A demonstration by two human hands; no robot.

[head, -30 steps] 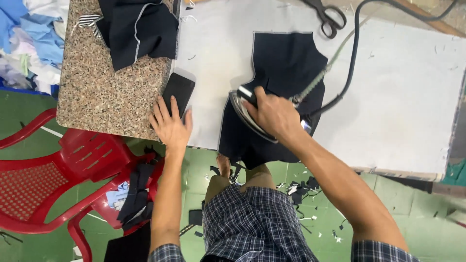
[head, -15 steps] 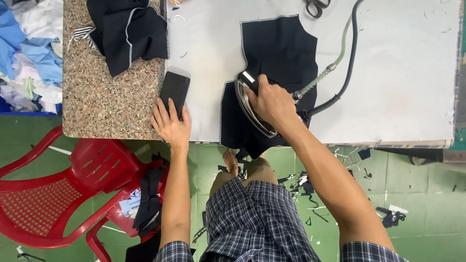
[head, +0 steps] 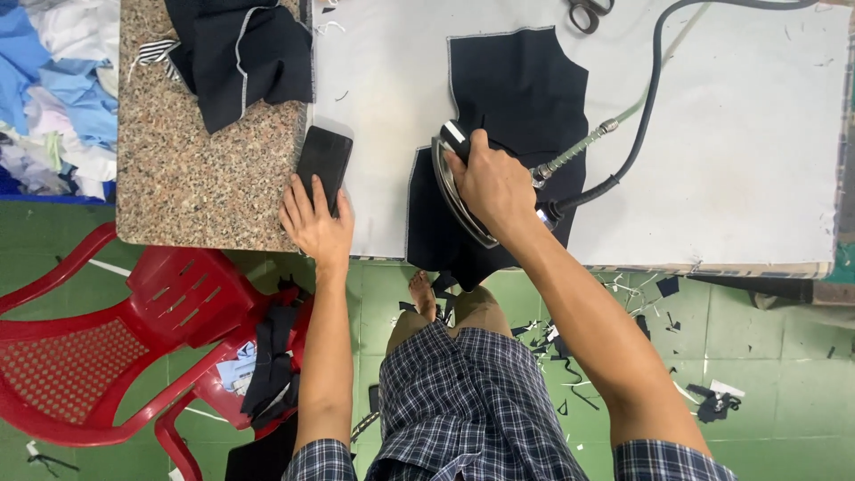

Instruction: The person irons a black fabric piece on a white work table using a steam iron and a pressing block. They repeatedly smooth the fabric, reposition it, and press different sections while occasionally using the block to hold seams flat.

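My right hand point(head: 492, 184) grips the handle of a steam iron point(head: 454, 183) that rests on a dark navy fabric piece point(head: 517, 89) laid on the white padded ironing board point(head: 748, 160). The fabric's lower end hangs over the board's near edge. My left hand point(head: 314, 223) lies flat with fingers spread at the board's near edge, its fingertips on a black phone point(head: 323, 163). A black hose point(head: 643, 125) and a thin braided line run from the iron toward the far side.
A granite-patterned counter point(head: 196, 169) at left carries a heap of dark fabric point(head: 240, 53). Scissors point(head: 586, 13) lie at the board's far edge. Red plastic chairs point(head: 134, 338) stand on the green floor at left, with fabric scraps point(head: 552, 343) scattered below. Light-coloured clothes point(head: 53, 89) are piled far left.
The iron under my right hand has slid slightly up the navy piece. My left hand stays on the phone. The view has shifted a little.
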